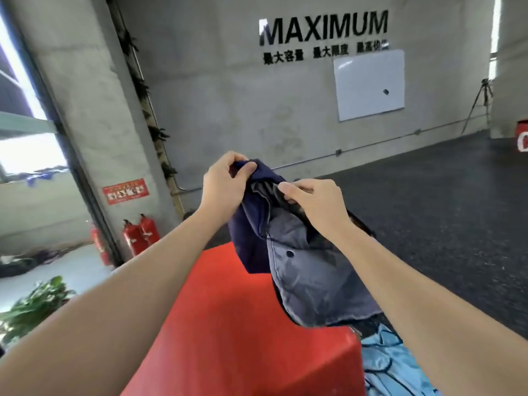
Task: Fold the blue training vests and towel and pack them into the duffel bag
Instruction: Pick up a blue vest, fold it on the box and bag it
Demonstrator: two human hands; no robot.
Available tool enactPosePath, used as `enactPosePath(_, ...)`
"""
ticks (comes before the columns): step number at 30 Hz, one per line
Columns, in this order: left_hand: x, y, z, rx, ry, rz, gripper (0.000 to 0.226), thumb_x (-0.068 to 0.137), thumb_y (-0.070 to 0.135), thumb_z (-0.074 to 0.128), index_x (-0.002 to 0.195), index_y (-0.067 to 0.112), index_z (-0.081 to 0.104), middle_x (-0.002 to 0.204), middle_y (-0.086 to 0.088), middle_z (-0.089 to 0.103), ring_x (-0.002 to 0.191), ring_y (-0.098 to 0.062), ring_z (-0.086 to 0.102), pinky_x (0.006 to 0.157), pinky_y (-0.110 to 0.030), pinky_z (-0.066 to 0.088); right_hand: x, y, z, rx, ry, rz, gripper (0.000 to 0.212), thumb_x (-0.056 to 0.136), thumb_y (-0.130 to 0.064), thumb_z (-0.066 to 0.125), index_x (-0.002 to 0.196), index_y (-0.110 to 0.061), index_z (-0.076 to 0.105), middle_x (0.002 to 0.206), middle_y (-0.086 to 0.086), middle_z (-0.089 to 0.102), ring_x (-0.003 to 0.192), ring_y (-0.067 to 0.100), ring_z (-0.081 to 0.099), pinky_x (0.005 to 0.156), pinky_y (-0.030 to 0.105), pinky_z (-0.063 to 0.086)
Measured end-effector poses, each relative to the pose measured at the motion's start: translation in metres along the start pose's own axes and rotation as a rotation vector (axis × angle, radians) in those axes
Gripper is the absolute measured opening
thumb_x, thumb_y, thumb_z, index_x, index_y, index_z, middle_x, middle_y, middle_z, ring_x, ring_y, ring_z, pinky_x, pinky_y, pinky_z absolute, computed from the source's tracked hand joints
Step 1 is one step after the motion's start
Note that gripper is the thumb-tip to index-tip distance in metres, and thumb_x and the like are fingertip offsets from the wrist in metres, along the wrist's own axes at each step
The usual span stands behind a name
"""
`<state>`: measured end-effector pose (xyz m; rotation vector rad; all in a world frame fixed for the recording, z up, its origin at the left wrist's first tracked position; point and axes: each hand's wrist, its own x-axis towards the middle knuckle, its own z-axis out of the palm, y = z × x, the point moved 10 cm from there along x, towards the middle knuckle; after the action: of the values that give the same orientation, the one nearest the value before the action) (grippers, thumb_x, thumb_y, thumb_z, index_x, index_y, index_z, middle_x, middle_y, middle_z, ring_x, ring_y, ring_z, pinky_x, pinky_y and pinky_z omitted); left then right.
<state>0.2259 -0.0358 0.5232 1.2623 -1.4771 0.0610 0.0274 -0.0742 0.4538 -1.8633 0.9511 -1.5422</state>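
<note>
- Head view: our left hand (225,178) and right hand (311,201) are raised in front of us above the red box (228,324), and both grasp the top of a dark bundle that we take to be the duffel bag (303,270): navy cloth on the left, grey panels with a black snap on the right.
- Our left fingers (243,170) are curled, thumb against forefinger, pinching the navy edge at the highest point of the bundle. Our right fingers (288,192) are curled over a grey fold just beside them and a little lower. Neither hand is relaxed.
- The bag hangs below both hands, its lower edge falling over the far right part of the red box. The hands are near each other, with the bunched fabric between them.
- A light blue training vest (394,367) lies loose at the lower right beside the box, under our right forearm and not yet folded. We cannot pick out the towel.
- As we judge it, the step in hand is finding and spreading the bag's opening. To do it well, we should keep each pinch on one layer only, draw the hands apart evenly, and let the weight of the bag pull the mouth open.
- Setting the bag on the box with its mouth upward would then free both hands for folding.
</note>
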Motion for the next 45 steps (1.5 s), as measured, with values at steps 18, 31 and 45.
enactPosePath(18,-0.309,-0.219,-0.282,0.525,-0.055,-0.577,0.014,0.084,0.013,0.077,0.078,0.022,0.068,0.075,0.005,0.065,0.077,-0.02,0.059,0.064,-0.017,0.037,-0.279,-0.003,0.327,-0.183,-1.024,0.088,0.039,0.088,-0.04,0.074,0.123,-0.024,0.068,0.098,-0.005,0.076,0.094,0.01,0.068,0.081,0.025,0.051)
enactPosePath(31,-0.301,-0.277,-0.286,0.572,0.0,-0.538,0.009,0.087,0.031,0.071,0.093,0.035,0.075,0.094,0.013,0.059,0.087,-0.003,0.058,0.073,-0.012,0.038,-0.226,0.021,0.383,-0.484,-0.604,0.029,0.034,0.091,-0.059,0.054,0.087,-0.029,0.07,0.086,-0.01,0.07,0.088,0.019,0.065,0.069,0.032,0.048)
enactPosePath(45,-0.276,-0.409,-0.24,0.559,-0.368,-0.747,0.034,0.08,0.033,0.079,0.114,0.031,0.074,0.103,0.009,0.058,0.115,-0.018,0.055,0.093,-0.025,0.042,-0.213,0.103,0.498,-0.579,-0.849,0.026,0.04,0.094,-0.057,0.057,0.122,-0.028,0.061,0.118,-0.006,0.056,0.111,0.02,0.058,0.083,0.036,0.045)
